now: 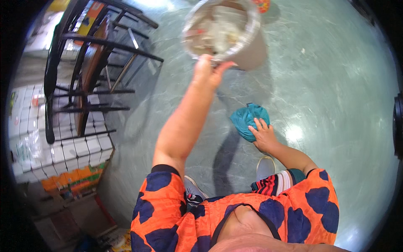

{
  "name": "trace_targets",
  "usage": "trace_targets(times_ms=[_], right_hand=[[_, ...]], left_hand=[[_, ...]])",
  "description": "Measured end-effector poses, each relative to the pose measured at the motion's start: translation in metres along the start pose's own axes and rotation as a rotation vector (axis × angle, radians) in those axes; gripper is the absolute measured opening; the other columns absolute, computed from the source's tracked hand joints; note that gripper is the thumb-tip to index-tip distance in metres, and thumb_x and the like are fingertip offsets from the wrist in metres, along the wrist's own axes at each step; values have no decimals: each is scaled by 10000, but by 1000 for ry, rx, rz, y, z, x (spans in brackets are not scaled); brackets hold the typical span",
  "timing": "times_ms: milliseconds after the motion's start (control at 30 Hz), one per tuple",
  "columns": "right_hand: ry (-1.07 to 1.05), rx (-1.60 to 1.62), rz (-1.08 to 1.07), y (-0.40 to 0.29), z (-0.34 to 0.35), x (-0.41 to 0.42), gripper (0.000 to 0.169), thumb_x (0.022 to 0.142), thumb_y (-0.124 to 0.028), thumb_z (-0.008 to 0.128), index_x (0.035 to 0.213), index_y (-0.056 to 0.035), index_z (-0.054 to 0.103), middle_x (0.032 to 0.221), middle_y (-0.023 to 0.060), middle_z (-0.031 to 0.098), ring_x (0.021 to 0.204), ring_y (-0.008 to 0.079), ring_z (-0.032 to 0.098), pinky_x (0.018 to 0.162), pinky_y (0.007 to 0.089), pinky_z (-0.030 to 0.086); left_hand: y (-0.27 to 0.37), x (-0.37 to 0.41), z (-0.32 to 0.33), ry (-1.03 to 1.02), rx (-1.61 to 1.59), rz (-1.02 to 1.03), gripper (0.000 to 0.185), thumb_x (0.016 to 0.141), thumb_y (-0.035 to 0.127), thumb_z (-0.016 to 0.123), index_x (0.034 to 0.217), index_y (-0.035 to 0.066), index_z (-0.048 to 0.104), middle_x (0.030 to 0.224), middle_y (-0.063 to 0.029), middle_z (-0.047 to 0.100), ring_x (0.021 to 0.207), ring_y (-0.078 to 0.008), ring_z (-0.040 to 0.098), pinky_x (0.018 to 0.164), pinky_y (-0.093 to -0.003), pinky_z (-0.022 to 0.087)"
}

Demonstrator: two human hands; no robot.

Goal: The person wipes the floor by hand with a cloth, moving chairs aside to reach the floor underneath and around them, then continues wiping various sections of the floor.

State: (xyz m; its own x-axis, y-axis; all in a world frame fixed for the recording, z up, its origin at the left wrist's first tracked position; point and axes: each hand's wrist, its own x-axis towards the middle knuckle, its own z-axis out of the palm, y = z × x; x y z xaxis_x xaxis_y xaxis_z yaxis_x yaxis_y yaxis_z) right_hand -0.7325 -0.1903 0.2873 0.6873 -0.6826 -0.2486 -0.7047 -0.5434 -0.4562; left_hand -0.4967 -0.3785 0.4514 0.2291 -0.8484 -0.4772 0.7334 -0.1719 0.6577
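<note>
A light round bin (252, 52) with crumpled waste in it stands at the top centre. My left hand (209, 71) grips its near rim, the fingers partly hidden by the rim and blurred. Lower down, to the right, a bunched teal cloth (248, 118) lies on the smooth grey-green floor. My right hand (264, 135) rests on the cloth's right side, its fingers spread over the fabric; whether they grip it I cannot tell.
Dark-framed chairs (107, 42) stand at the upper left beside a white tiled surface (72, 151) bearing a clear plastic bag (30, 146). Orange packets (67, 179) line its near edge. A red patterned object (262, 4) is just behind the bin. My shoes (265, 167) are below the cloth.
</note>
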Motion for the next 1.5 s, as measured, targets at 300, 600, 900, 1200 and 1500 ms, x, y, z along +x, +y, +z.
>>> trace_targets(times_ms=[300, 600, 900, 1200, 1500], right_hand=[[-20, -57, -64, 18, 6, 2, 699, 726, -351, 708, 1346, -216, 416, 1470, 135, 251, 1327, 308, 263, 900, 507, 348], [34, -61, -78, 30, 34, 1, 718, 720, -340, 688, 1370, -245, 399, 1478, 111, 218, 1334, 299, 219, 931, 499, 323], [418, 358, -29, 26, 41, 22, 555, 637, -66, 660, 1174, -152, 549, 1335, 102, 399, 1132, 299, 432, 864, 417, 407], [415, 642, -143, 73, 11, 36, 358, 718, -10, 627, 1069, -56, 580, 1286, 162, 484, 1209, 349, 447, 1002, 428, 377], [618, 24, 359, 207, -3, -11, 297, 814, -80, 554, 1109, -68, 591, 1200, 130, 531, 1096, 326, 497, 932, 415, 409]], left_hand=[[144, 165, -111, 282, 40, 210, 480, 943, 258, 329, 1362, 23, 325, 1329, -263, 372, 1160, -518, 406, 856, -491, 539], [170, 144, -150, 302, 457, 361, 652, 921, 497, 467, 1376, 60, 300, 1328, -158, 407, 1133, -366, 472, 936, -540, 446], [-73, -28, -130, -34, 1401, -93, 859, 794, 338, 684, 1431, 1, 217, 1464, -187, 278, 1324, -322, 313, 1068, -413, 292], [-236, -106, -118, -76, 1877, 321, 828, 735, 474, 685, 1392, 116, 331, 1447, -224, 244, 1337, -430, 222, 1028, -614, 203], [-122, 1, -206, 266, 2199, 490, 483, 748, 268, 697, 1193, 147, 553, 1349, -160, 423, 1249, -355, 385, 1011, -548, 300]])
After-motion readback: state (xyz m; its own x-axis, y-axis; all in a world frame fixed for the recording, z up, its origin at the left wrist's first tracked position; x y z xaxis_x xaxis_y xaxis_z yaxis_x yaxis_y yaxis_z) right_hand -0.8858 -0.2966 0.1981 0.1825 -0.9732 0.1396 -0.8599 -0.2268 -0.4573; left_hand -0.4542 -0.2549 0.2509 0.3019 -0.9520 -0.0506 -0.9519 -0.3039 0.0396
